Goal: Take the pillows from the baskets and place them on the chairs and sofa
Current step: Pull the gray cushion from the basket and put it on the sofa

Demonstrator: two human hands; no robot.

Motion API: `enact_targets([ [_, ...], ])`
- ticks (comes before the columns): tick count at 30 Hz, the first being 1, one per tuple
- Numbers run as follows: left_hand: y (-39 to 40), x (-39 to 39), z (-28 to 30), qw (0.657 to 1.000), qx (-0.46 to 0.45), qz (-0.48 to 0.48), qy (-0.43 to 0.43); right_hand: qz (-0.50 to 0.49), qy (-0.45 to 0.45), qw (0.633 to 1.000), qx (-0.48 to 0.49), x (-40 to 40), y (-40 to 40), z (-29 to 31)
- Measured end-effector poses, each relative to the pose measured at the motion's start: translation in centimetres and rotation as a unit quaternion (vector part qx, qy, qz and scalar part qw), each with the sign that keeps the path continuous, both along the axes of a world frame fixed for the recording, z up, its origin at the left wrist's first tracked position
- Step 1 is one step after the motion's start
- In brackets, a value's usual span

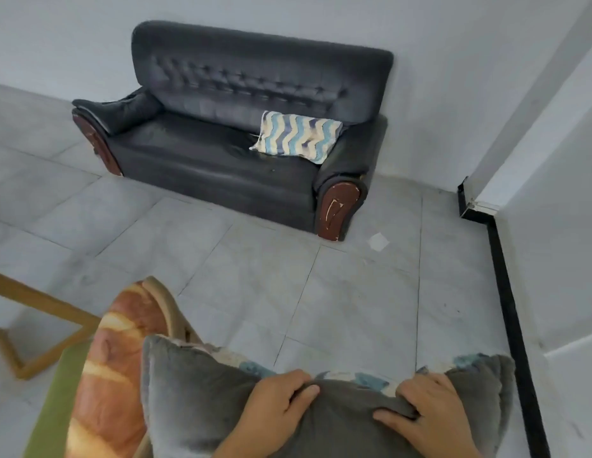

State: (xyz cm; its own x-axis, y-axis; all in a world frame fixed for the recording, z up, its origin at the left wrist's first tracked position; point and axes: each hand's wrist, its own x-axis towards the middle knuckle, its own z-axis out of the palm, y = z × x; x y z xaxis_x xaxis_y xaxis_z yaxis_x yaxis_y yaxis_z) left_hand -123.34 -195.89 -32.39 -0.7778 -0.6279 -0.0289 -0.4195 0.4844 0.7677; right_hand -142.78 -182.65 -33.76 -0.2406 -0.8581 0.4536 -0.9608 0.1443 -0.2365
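I hold a grey velvet pillow (195, 401) with a patterned blue and cream underside at the bottom of the view. My left hand (275, 408) and my right hand (430, 414) both grip its top edge. Across the floor, a dark sofa (222, 150) stands against the far wall. A pillow with wavy blue and cream stripes (296, 136) lies on the sofa's right end. An orange and cream pillow (113, 368) sits at my lower left, partly behind the grey one. No basket is in view.
A wooden frame (40, 328) and a green surface (53, 401) are at the lower left. Grey floor tiles (255, 276) stretch between me and the sofa. A white wall with a black skirting strip (509, 309) runs along the right. A small white scrap (379, 241) lies on the floor.
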Motion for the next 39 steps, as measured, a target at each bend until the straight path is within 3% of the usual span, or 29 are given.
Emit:
enact_targets([
  [4,-11.9,-7.6,2.5,0.995,-0.07,-0.063,0.03,-0.047,-0.003,0.998,-0.032,-6.3,-10.0,2.7],
  [9,-23.2,-11.3,2.6,0.998,-0.063,-0.026,0.01,-0.012,-0.004,1.0,-0.018,-11.3,-22.8,3.2],
  [16,-38.7,-14.5,0.1,0.992,-0.021,0.12,-0.015,0.118,0.0,0.993,0.0,-17.1,-44.2,-0.2],
  [22,-54.1,-19.2,2.0,0.974,-0.031,0.225,0.003,0.227,-0.007,0.973,-0.032,-23.1,-65.3,2.4],
  [29,-67.8,-18.6,-0.1,0.937,0.039,0.346,-0.036,0.334,-0.026,0.942,0.005,-22.5,-83.9,-0.4],
  [33,-78.6,-18.1,-1.8,0.944,0.018,0.324,-0.059,0.318,-0.031,0.948,0.012,-22.0,-94.1,-2.7],
  [39,-99.8,-16.4,1.2,0.976,-0.038,0.195,-0.085,0.22,-0.062,0.974,0.002,-19.7,-110.0,-1.7],
])
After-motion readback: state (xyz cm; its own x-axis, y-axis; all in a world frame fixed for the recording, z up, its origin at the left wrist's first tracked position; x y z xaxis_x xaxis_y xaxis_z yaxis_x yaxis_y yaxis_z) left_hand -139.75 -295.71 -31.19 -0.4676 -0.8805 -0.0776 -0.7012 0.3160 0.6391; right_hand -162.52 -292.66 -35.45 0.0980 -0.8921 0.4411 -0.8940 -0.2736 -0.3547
